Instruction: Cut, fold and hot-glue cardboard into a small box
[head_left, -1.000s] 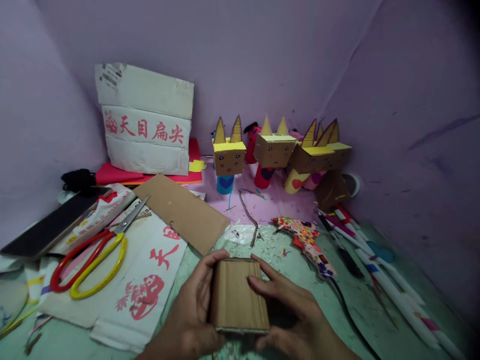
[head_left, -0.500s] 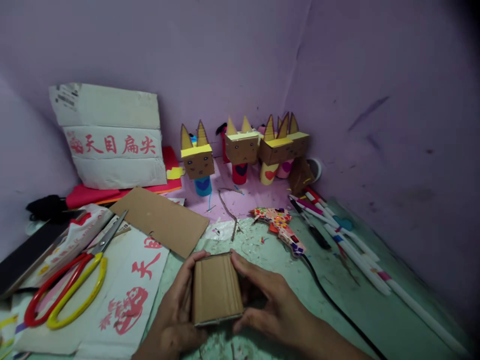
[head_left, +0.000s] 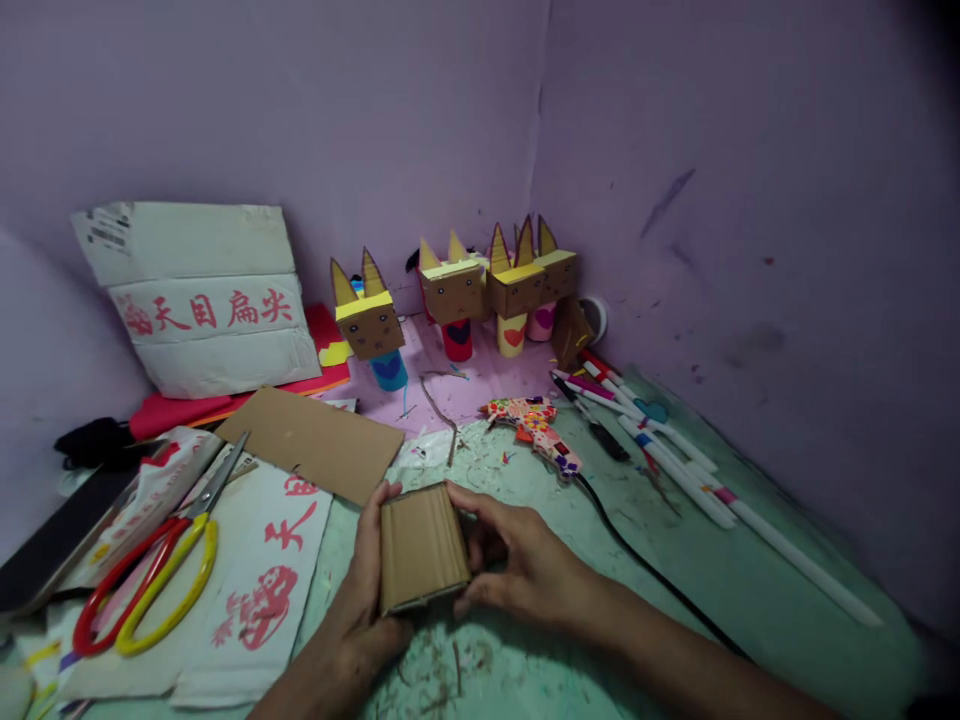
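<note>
Since the earlier frame, a finger of the right hand [head_left: 529, 565] no longer crosses the cardboard box [head_left: 421, 550]; the box sits near centre, left hand [head_left: 360, 610] and right half curled, their grip snug on its sides; hard squeezing could buckle it; to the right, the glue gun [head_left: 536, 418] trails a cord [head_left: 637, 556] past the right forearm [head_left: 675, 640], risking a snag; scissors [head_left: 202, 514] lie left.

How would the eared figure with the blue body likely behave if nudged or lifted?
The figure might tip if pushed, since its boxy head is wider than the blue tube beneath. It is probably light for its size, as the head looks like cardboard. Its thin, pointed ears could bend if gripped.
</note>
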